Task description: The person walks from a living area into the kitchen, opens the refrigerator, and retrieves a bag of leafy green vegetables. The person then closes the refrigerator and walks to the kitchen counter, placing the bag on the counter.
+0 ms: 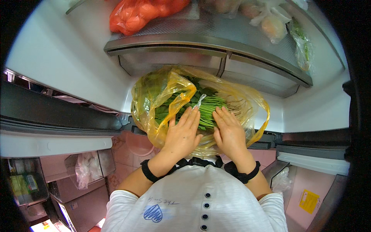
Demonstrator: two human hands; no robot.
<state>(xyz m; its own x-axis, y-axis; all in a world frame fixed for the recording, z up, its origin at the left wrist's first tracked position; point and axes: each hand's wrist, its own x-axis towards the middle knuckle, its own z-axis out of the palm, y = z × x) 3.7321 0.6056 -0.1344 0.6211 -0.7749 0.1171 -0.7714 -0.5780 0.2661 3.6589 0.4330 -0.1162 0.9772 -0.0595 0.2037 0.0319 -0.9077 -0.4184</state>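
Note:
A yellow translucent plastic bag (150, 101) lies open at the front of a refrigerator compartment, with a bundle of leafy greens (207, 108) inside. The leaves point left, the green stems cross the middle and pale roots lie at the right. A whitish tie or twist of plastic (200, 101) shows on the stems. My left hand (184, 133) rests flat on the bundle's left part, fingers extended, beside a fold of the bag. My right hand (229, 129) lies flat on the stems near the roots. Neither hand is closed around anything.
Behind the bag are two drawers (174, 62) under a glass shelf (179, 29). The shelf holds a red bag of round items (145, 16) and bagged produce (274, 27). Open doors with bins flank me, a white plastic bag (88, 168) in the left one. A pink basin (139, 143) is below.

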